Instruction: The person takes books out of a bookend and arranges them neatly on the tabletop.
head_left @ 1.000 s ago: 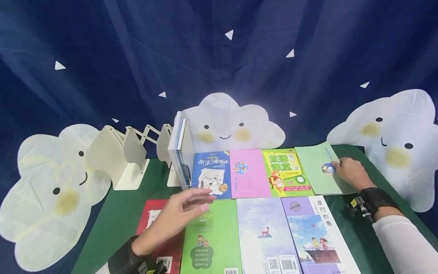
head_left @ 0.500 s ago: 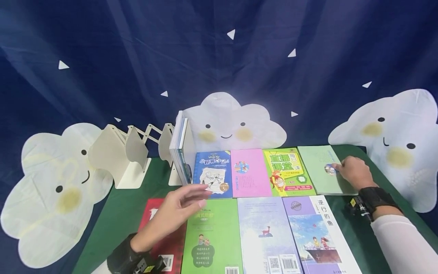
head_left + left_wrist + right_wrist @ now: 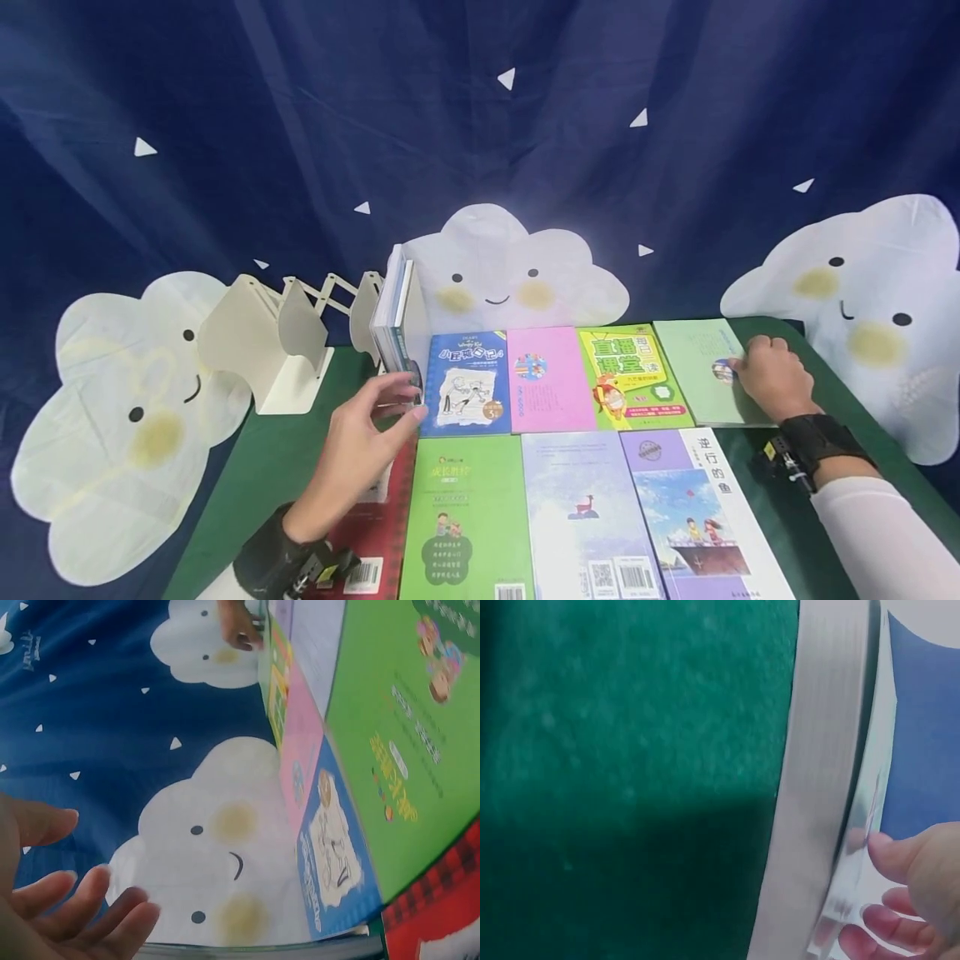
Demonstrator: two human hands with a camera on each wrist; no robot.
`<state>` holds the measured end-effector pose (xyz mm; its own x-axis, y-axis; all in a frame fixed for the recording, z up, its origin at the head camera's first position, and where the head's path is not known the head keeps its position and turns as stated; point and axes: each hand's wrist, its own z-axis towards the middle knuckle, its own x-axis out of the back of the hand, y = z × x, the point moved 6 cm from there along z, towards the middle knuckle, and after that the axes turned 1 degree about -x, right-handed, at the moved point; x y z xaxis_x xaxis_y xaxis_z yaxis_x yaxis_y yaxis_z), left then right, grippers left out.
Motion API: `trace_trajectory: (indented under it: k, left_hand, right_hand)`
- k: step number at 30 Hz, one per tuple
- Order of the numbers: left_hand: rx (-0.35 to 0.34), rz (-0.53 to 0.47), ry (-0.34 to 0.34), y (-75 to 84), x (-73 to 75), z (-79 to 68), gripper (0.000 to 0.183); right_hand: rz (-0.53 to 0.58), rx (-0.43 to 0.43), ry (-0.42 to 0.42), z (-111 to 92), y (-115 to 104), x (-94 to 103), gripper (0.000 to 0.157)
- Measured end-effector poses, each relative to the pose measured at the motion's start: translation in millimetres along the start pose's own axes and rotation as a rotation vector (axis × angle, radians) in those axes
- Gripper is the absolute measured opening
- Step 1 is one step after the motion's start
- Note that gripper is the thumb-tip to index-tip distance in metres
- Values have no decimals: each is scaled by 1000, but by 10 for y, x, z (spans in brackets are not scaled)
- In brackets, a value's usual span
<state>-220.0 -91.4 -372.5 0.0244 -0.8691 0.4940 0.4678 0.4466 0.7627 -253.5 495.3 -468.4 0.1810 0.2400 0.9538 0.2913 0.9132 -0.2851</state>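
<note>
My left hand (image 3: 367, 437) hovers over the red book (image 3: 367, 529), close to the front edges of the upright books (image 3: 397, 317). Its fingers are relaxed and hold nothing, and the left wrist view shows a gap between thumb and fingers. At the far right, my right hand (image 3: 776, 375) rests on the pale green book (image 3: 701, 375), thumb near the round picture on its cover. The right wrist view has the thumb and fingertips of that hand (image 3: 922, 885) touching the cover beside the pale page edge (image 3: 817, 750).
An expanding bookend rack (image 3: 300, 342) stands behind left. Between the hands lie a blue book (image 3: 465, 383), a pink book (image 3: 551, 379) and a yellow-green book (image 3: 633, 375). Nearer are a bright green book (image 3: 468, 517), a pale lilac book (image 3: 588, 508) and a purple-and-white book (image 3: 701, 517).
My left hand has moved left, from beside the blue book toward the upright books. The pale green book's raised far edge has come down flat; the right hand stays on it.
</note>
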Motion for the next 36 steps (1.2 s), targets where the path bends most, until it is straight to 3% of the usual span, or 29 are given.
trace_trajectory:
  k: [8, 14, 21, 26, 36]
  left_hand:
    - [-65, 143, 237, -51, 172, 107, 54]
    - [-62, 99, 303, -166, 202, 229, 71]
    - [24, 62, 210, -351, 151, 384, 91]
    - [70, 69, 151, -506, 65, 463, 97]
    - [8, 187, 119, -630, -35, 535, 57]
  right_hand:
    - [8, 29, 96, -90, -71, 66, 57]
    - [39, 139, 208, -311, -215, 185, 59]
    - [73, 251, 279, -645, -492, 393, 57]
    - [84, 253, 260, -891, -627, 478, 60]
    - [69, 332, 330, -1325, -818, 654, 59]
